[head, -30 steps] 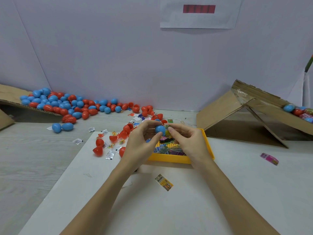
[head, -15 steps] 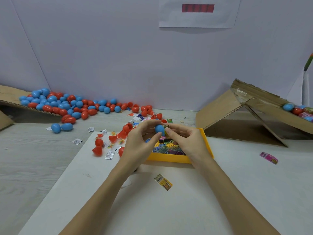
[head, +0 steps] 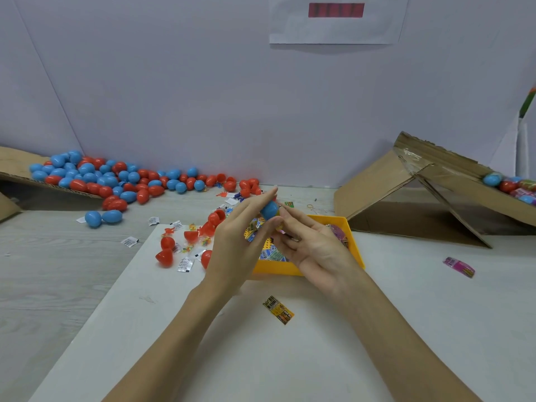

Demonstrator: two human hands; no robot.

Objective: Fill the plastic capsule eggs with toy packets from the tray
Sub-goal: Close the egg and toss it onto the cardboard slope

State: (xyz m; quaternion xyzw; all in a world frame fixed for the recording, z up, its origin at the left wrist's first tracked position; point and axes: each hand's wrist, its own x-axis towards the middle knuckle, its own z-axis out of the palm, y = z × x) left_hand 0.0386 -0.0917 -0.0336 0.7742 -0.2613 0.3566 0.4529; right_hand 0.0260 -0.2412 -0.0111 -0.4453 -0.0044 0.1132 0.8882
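Nearest the person, a yellow-and-black toy packet (head: 278, 310) lies flat on the white tabletop (head: 319, 358), between the two forearms. Beyond it, both hands meet above the yellow tray (head: 278, 268), hiding much of the packets inside. The left hand (head: 240, 239) pinches a blue capsule egg (head: 269, 209) between thumb and nearly straight fingers; the right hand (head: 313, 245) touches the egg's right end with its fingertips, palm turned up, its grip otherwise loosely spread. Left of the tray sit scattered red egg halves (head: 165, 250) and small white packets (head: 185, 264). A pink packet (head: 458, 267) lies well apart on the right. Farther back, a heap of red and blue eggs (head: 95, 181) spills off a cardboard ramp (head: 14, 166), and a folded cardboard box (head: 406, 198) stands at right.
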